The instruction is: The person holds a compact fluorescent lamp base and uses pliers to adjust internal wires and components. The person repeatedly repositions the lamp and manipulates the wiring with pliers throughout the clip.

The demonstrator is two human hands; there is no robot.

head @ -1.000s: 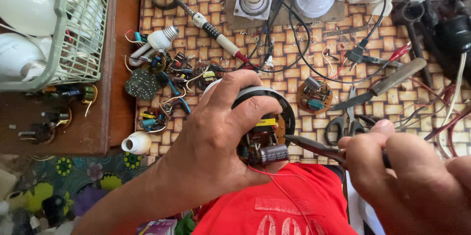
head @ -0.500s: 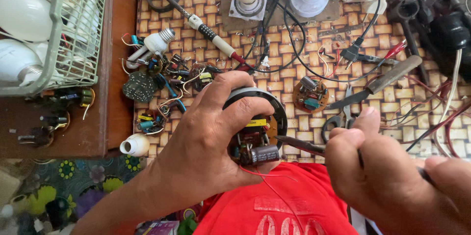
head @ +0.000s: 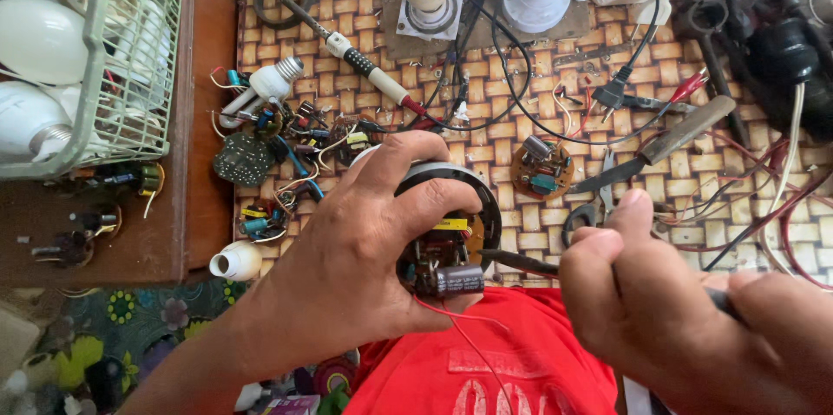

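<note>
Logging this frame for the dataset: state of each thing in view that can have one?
left hand: gripping the round lamp housing
lamp housing: open, circuit board exposed
right hand: closed on a thin dark tool
thin dark tool: tip inside the housing
scissors: lying on the mat, blades shut
wire basket: holding white bulbs
loose round circuit board: lying on the mat, unhoused

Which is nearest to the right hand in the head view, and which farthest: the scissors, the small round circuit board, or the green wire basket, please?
From the right hand:
1. Scissors, just above its thumb.
2. Small round circuit board, farther up on the woven mat.
3. Green wire basket, far left, holding bulbs.
</note>
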